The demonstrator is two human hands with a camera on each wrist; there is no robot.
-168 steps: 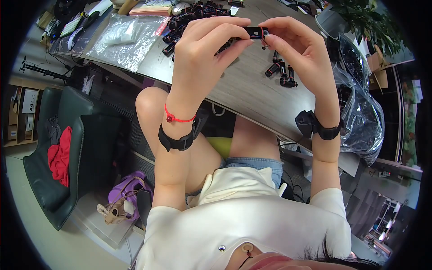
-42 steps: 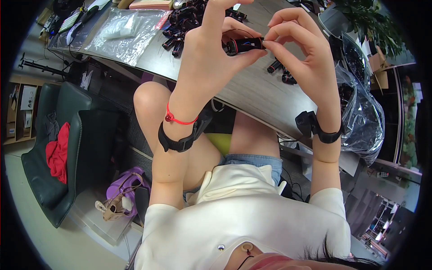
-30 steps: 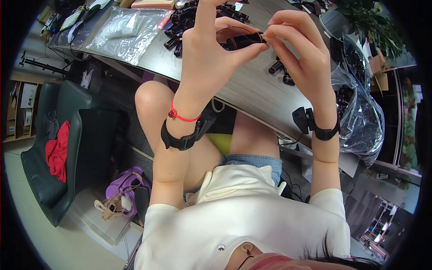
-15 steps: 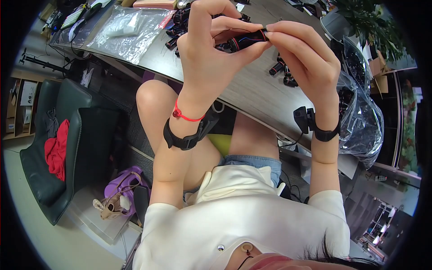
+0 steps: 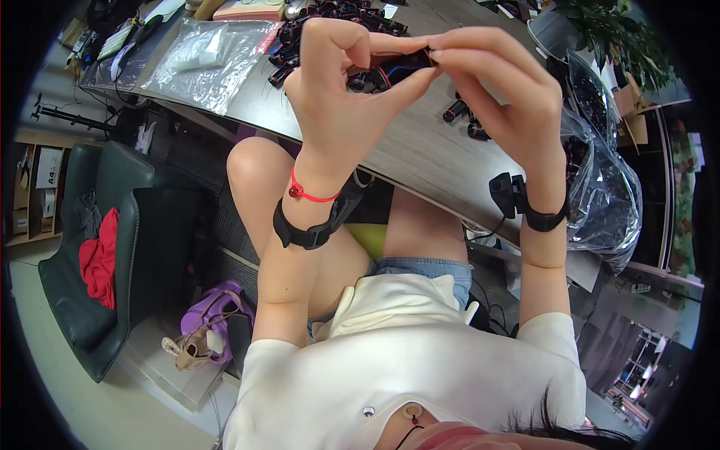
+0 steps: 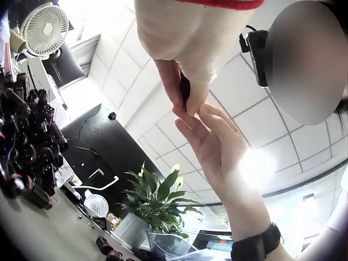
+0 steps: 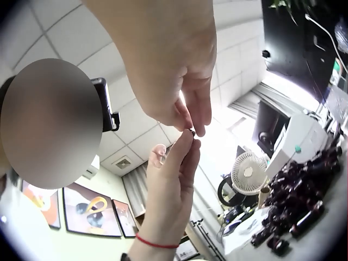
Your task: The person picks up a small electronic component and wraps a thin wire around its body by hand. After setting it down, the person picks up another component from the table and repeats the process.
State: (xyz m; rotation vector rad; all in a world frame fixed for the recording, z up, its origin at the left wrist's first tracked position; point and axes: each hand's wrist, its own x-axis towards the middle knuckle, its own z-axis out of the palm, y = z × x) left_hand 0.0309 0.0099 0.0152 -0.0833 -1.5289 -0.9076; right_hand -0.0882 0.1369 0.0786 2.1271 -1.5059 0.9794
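Above the table, the left hand [image 5: 334,101], with a red bracelet, holds a black cylindrical part [image 5: 406,69] between thumb and fingers. The part has red edging and a thin blue line along its side. At its right end the right hand [image 5: 517,97] pinches the tip between thumb and fingertips. In the left wrist view, a dark sliver of the part [image 6: 185,93] shows between the left hand's fingers, and the right hand [image 6: 217,149] meets it from below. The right wrist view shows only a small dark tip [image 7: 192,132] where both hands meet; fingers hide the rest.
A pile of similar black parts [image 6: 32,141] lies on the table [image 5: 420,154] beyond the left hand. A few more [image 5: 454,111] lie below the right hand. Clear plastic bag [image 5: 214,64] at left, bagged parts [image 5: 600,202] at right, potted plant [image 5: 622,45] behind.
Since half a second ago, both hands and the part have shifted slightly left. Compared with the earliest frame, the left hand has changed its hold and the part shows a longer side.
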